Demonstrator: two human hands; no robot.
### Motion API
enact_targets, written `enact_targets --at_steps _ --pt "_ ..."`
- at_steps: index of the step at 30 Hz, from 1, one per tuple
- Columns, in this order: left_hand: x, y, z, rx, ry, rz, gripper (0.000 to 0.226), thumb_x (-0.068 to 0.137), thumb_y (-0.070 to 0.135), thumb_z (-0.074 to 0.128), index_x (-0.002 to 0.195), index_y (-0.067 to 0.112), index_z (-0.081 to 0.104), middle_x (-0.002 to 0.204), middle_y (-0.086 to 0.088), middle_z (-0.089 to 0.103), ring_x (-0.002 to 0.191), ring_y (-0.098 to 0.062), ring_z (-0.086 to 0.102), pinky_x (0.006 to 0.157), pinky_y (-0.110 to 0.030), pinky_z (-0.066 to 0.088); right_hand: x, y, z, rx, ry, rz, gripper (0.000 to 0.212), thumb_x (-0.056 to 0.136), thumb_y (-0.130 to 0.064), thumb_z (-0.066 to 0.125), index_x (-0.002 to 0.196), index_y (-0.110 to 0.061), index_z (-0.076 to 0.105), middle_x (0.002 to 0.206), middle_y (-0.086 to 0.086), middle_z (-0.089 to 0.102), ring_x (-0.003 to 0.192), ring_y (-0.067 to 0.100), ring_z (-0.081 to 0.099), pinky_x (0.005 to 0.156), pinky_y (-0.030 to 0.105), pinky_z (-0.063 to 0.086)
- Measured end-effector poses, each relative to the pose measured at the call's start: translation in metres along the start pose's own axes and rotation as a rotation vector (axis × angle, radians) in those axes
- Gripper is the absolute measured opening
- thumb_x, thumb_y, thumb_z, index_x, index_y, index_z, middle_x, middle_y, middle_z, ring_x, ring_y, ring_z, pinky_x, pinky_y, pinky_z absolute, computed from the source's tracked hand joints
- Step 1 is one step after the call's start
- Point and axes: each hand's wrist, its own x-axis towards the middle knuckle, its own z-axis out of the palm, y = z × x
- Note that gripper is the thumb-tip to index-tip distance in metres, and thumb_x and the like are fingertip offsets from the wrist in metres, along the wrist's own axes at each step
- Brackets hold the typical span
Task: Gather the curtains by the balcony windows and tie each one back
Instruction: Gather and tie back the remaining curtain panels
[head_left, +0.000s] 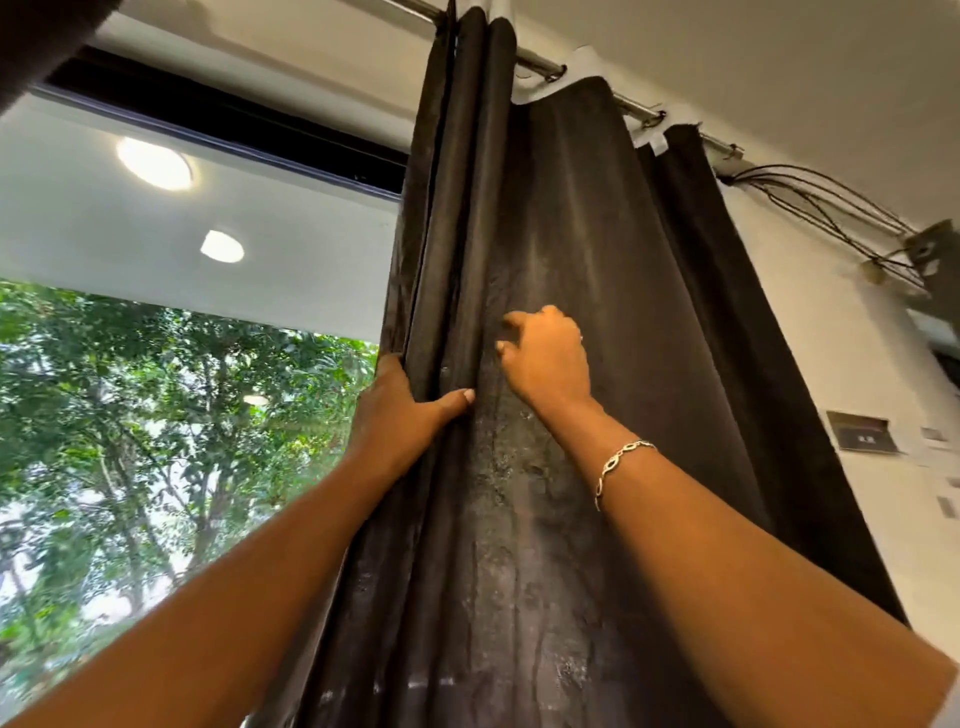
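Note:
A dark brown curtain (597, 249) hangs in folds from a metal rod (634, 106) at the right side of the balcony window (171, 395). My left hand (402, 415) is shut on the bunched folds at the curtain's left edge, thumb across the front. My right hand (548, 356), with a silver bracelet on its wrist, rests on the fabric just to the right and a little higher, its fingers curled into a fold. No tie-back is in view.
Another dark curtain edge (41, 41) shows at the top left corner. Loose black cables (831, 202) run along the wall from the rod's right end to a bracket (935, 260). Wall plates (862, 439) sit on the white wall at right. Trees show outside.

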Motion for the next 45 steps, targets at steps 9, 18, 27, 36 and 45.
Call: enact_targets --at_steps 9,18,27,36,45 --pt "-0.002 0.013 0.033 -0.002 0.046 -0.018 0.078 0.068 0.055 0.070 0.127 0.011 0.044 0.126 -0.009 0.058 0.113 -0.028 0.056 0.092 -0.036 0.045 0.008 0.118 -0.041 -0.076 0.032 0.500 0.105 0.074 -0.045 0.072 0.146 0.000 0.010 0.151 0.028 0.015 0.141 0.040 0.014 0.115 0.051 0.017" --pt "-0.002 0.020 0.049 0.162 0.061 0.011 0.047 0.084 0.020 0.062 0.123 0.003 0.043 0.121 -0.018 0.056 0.108 -0.034 0.054 0.073 -0.027 0.034 0.025 0.148 -0.030 0.047 -0.250 0.626 0.056 0.084 -0.037 0.064 0.126 -0.004 0.046 0.134 0.021 0.047 0.124 0.041 0.043 0.106 0.053 0.033" --pt "-0.001 0.007 0.039 0.155 0.083 0.005 0.044 0.082 0.010 0.056 0.125 0.006 0.044 0.112 -0.016 0.061 0.101 -0.033 0.056 0.074 -0.029 0.036 0.023 0.082 0.004 0.011 -0.130 0.350 0.029 0.091 -0.008 0.045 0.118 -0.002 0.053 0.126 0.024 0.054 0.118 0.039 0.050 0.094 0.040 0.042" --pt "0.005 -0.003 -0.013 0.008 -0.056 0.005 0.062 0.077 0.022 0.071 0.130 0.012 0.042 0.122 -0.011 0.060 0.112 -0.028 0.057 0.094 -0.037 0.046 0.025 -0.047 0.016 0.356 -0.293 0.090 0.035 0.090 -0.003 0.042 0.123 0.001 0.054 0.129 0.023 0.054 0.121 0.036 0.049 0.095 0.035 0.040" --pt "0.020 -0.014 -0.106 0.157 0.209 -0.019 0.041 0.078 0.014 0.064 0.114 0.007 0.046 0.092 -0.013 0.057 0.093 -0.035 0.058 0.069 -0.035 0.042 0.023 -0.180 0.020 0.602 -0.340 -0.148 0.013 0.087 0.001 0.043 0.084 0.002 0.056 0.107 0.026 0.059 0.102 0.035 0.054 0.082 0.037 0.041"
